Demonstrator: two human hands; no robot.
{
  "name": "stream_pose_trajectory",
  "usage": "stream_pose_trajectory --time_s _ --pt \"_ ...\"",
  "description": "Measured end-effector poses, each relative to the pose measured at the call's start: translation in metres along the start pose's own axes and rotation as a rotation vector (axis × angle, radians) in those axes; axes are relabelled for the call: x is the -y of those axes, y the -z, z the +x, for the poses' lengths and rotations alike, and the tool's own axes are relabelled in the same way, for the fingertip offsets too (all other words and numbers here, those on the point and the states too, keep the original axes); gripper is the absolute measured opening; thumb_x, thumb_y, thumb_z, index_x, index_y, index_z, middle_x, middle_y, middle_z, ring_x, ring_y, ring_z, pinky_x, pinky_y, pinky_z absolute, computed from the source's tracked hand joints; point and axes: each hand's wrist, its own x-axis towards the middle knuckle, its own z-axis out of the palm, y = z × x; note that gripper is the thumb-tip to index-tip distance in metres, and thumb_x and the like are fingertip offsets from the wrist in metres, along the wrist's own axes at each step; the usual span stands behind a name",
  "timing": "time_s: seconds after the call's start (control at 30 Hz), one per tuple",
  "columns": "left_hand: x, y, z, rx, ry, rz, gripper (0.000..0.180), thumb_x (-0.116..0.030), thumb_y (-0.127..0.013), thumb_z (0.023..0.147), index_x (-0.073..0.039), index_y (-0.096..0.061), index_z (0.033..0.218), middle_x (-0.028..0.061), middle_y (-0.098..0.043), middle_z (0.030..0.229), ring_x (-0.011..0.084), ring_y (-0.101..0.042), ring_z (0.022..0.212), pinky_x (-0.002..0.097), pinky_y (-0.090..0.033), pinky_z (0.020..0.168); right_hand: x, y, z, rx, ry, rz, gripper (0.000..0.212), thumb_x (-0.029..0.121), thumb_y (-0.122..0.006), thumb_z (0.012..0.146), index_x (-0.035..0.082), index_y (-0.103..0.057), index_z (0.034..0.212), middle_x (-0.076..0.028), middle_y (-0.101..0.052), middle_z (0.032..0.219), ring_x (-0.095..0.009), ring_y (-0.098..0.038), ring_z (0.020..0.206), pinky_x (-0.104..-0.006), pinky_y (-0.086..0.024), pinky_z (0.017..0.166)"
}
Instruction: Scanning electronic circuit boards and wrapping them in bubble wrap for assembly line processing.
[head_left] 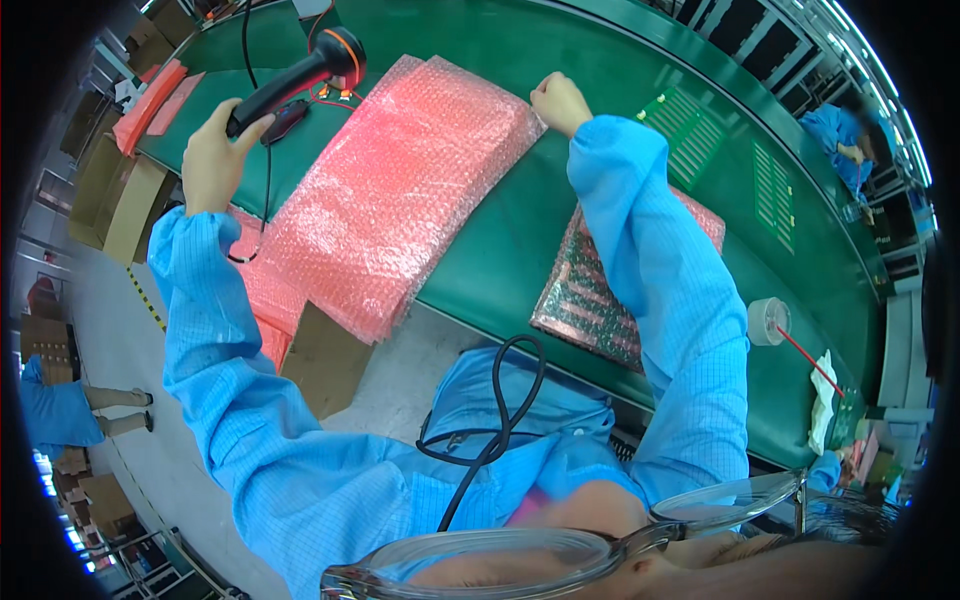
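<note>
My left hand (213,165) is wrapped round the handle of a black barcode scanner (292,88) with an orange ring at its head, raised over the left of the green table. A stack of pink bubble-wrap bags (400,190) lies at a slant in front of me, overhanging the near edge. At its far right corner my right hand (562,104) is closed, the curled fingers against the bags' edge; whatever they hold is hidden. Beneath my right forearm lies a pink bubble-wrap packet (582,300) with dark striped contents, partly covered by the sleeve.
A black computer mouse (287,121) sits below the scanner. Green slotted panels (688,135) lie at the far right. Nearer are a round clear tub (768,321) with a red stick and a white cloth (823,405). A cardboard box (325,365) stands below the table's left edge. Other people work nearby.
</note>
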Motion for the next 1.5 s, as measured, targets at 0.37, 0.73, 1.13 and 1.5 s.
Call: stream_pose_trajectory --time_s 0.37,0.73,1.13,1.5 --pt "-0.001 -0.004 0.003 0.011 0.034 -0.006 0.047 -0.040 -0.067 0.076 -0.004 -0.058 0.106 0.0131 -0.061 0.078 0.0212 -0.059 0.068 0.0308 -0.045 0.063 0.055 0.026 -0.048 0.161 0.100 0.253 0.028 0.022 -0.060 0.080 -0.002 -0.058 0.094 -0.016 -0.063 0.088 -0.028 -0.062 0.081 -0.0340 -0.049 0.072" --pt "-0.021 -0.043 -0.002 0.040 0.022 0.034 0.046 -0.045 -0.062 0.078 -0.010 -0.057 0.107 0.0149 -0.064 0.092 0.0334 -0.061 0.085 0.0406 -0.047 0.070 0.031 0.232 -0.106 0.000 -0.116 0.831 0.017 0.017 -0.055 0.088 0.004 -0.055 0.099 -0.001 -0.056 0.089 -0.010 -0.052 0.081 -0.0247 -0.044 0.070" --pt "-0.015 -0.121 -0.072 -0.045 -0.288 0.065 0.051 -0.027 -0.063 0.080 0.003 -0.043 0.118 0.0261 -0.049 0.112 0.0430 -0.045 0.105 0.0474 -0.036 0.091 -0.180 0.236 -0.077 -0.076 -0.457 -0.044 0.045 0.039 -0.058 0.081 -0.003 -0.062 0.097 -0.012 -0.063 0.087 -0.020 -0.059 0.079 -0.0319 -0.046 0.070" --pt "-0.229 -0.087 -0.155 0.632 -0.913 -0.492 0.061 -0.039 -0.063 0.074 -0.002 -0.049 0.119 0.0166 -0.045 0.123 0.0355 -0.039 0.117 0.0494 -0.032 0.098 -0.412 0.254 -0.073 -0.396 -1.277 -0.638 0.066 0.057 -0.056 0.076 0.010 -0.051 0.123 -0.014 -0.043 0.130 -0.033 -0.037 0.123 -0.0504 -0.018 0.106"
